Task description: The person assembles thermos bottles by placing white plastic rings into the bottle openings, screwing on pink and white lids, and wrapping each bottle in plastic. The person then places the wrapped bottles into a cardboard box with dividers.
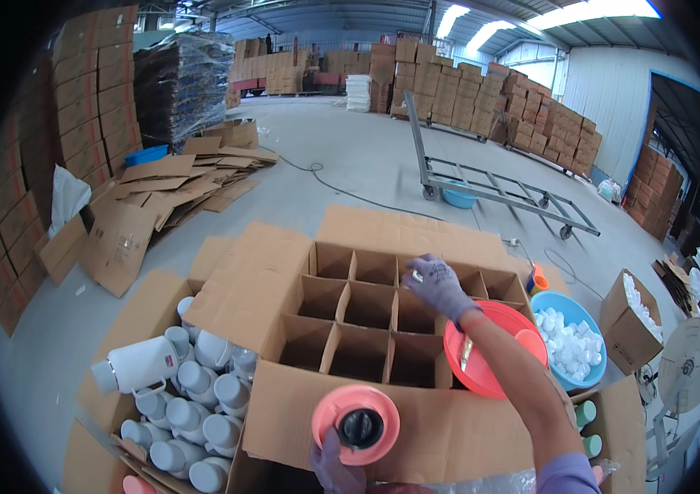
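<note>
My left hand (338, 465), in a grey glove, is closed on the side of a round pink flask (383, 403), seen from above. A black stopper (360, 428) sits in its middle. My gloved right hand (434, 284) is over the back middle cells of a divided cardboard carton (366, 346). Its fingers are bent together by a divider, with a small pale spot at them; what they hold I cannot make out. Beneath my right forearm lies a red basin (490, 383) with a pink piece and a slim object inside.
White-grey jugs (189, 416) fill an open box at left, one lying on top (142, 364). A blue basin (568, 346) holds white caps. Mint-green flasks (589, 428) stand at right near a fan (689, 362). Beyond are a metal cart (490, 181), flattened cardboard (169, 185) and stacked cartons.
</note>
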